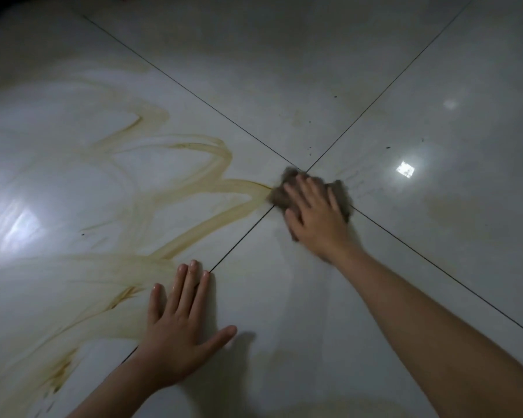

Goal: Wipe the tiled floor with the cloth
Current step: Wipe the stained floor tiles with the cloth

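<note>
**A:** What kind of floor is it?

**B:** A glossy pale tiled floor (284, 70) of large square tiles, split by thin dark seams. Four tiles meet at one seam crossing (305, 172), and I'll place everything from there.

**A:** Where is the cloth?

**B:** The cloth (280, 194) is a crumpled grey-brown wad. Its far edge touches the crossing, and the rest lies just on the near side, over the seams. The right hand (314, 215) lies on top with spread, fairly straight fingers, pressing down rather than clutching. Hand and cloth are both blurred.

**A:** And the other hand?

**B:** The left hand (178, 336) is well nearer than the crossing and to its left. It rests flat on the tile, palm down, fingers straight and thumb splayed, holding nothing. Its fingertips look wet and reach the seam that runs back from the crossing.

**A:** How clean is the surface?

**B:** Left of the crossing, looping tan-brown streaks (194, 191) smear across the tile, and one band ends at the cloth's left edge. Right of the crossing a bright square reflection (405, 169) shines on the tile, with small dark specks (388, 147) nearby. The room is dim, and the far floor fades into shadow.
</note>
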`<state>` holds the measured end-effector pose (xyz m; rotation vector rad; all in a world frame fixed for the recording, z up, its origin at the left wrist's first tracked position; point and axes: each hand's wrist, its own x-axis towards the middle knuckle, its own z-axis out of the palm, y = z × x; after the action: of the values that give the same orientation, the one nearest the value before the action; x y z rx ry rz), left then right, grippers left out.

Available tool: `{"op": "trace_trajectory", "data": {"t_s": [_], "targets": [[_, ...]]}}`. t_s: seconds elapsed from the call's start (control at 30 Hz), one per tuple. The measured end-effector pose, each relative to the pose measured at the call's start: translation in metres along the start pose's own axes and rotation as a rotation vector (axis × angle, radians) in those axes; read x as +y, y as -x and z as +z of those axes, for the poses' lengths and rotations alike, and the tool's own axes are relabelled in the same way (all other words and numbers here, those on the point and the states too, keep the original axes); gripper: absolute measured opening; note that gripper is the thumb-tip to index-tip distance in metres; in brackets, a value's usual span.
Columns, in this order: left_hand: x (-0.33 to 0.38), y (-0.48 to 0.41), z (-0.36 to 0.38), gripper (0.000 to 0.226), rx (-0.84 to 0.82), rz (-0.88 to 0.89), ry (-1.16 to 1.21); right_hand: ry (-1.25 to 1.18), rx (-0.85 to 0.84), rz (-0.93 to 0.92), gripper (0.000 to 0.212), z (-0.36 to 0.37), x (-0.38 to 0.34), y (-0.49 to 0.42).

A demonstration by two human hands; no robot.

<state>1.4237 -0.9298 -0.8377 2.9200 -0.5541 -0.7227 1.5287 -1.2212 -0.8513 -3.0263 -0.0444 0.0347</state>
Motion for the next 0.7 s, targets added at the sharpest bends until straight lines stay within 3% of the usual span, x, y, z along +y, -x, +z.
{"op": "trace_trajectory", "data": {"t_s": [0.1,0.17,0.23,0.33,0.43,0.5,0.6,0.7], "targets": [[0.0,-0.002,-0.002,0.098,-0.043,0.0,-0.001,-0.075,0.041,0.287,0.056,0.007,-0.024,0.005],[-0.001,-0.003,-0.003,0.094,-0.069,-0.005,0.037,-0.102,0.11,0.314,0.057,0.015,-0.061,0.04],[-0.002,-0.004,-0.003,0.095,-0.079,-0.004,0.075,-0.13,0.157,0.17,0.058,0.025,-0.107,0.099],[-0.001,-0.005,-0.004,0.099,-0.087,-0.001,0.104,-0.146,0.059,-0.151,0.065,0.03,-0.148,0.186],[-0.001,-0.006,-0.008,0.092,-0.113,-0.006,0.102,-0.091,0.008,-0.358,0.061,0.021,-0.107,0.201],[-0.003,-0.005,-0.011,0.096,-0.12,-0.01,0.1,-0.061,0.051,-0.209,0.056,0.01,-0.054,0.191],[0.002,-0.005,-0.011,0.098,-0.117,-0.014,0.106,-0.026,0.118,0.223,0.056,0.001,0.034,0.193],[0.011,-0.005,-0.014,0.092,-0.11,-0.063,0.132,-0.063,0.162,0.631,0.059,0.004,0.05,0.2]]}}
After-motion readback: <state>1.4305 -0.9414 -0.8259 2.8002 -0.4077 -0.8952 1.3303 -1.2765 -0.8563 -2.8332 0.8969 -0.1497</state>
